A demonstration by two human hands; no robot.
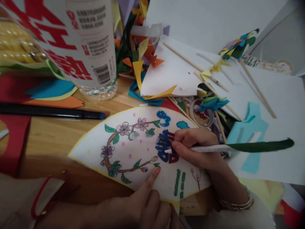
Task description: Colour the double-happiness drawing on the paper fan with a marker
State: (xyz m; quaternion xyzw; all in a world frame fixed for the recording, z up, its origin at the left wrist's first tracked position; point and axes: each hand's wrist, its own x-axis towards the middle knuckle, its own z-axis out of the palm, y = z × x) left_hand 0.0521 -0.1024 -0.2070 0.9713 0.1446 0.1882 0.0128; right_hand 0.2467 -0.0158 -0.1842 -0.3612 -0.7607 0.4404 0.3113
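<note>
A white leaf-shaped paper (140, 144) with a yellow edge lies on the wooden table, bearing drawn pink and purple blossoms, green leaves and blue and red lettering. My right hand (197, 146) grips a slim white pen (209, 148), whose far end carries a long dark green feather-like piece (264, 145). The pen's tip is over the blue and red lettering, at or close to the surface. From below, my left hand (152, 203) rests on the paper's lower part; its index finger points straight onto a drawn twig and the other fingers curl loosely, holding nothing.
A clear bottle (95, 47) with red print stands at upper left, beside a black marker (52, 111). Coloured paper scraps (143, 54), thin wooden sticks (195, 65), a tape roll (202, 113) and a paper bird (240, 44) crowd the far side. Light-blue paper (252, 136) lies right.
</note>
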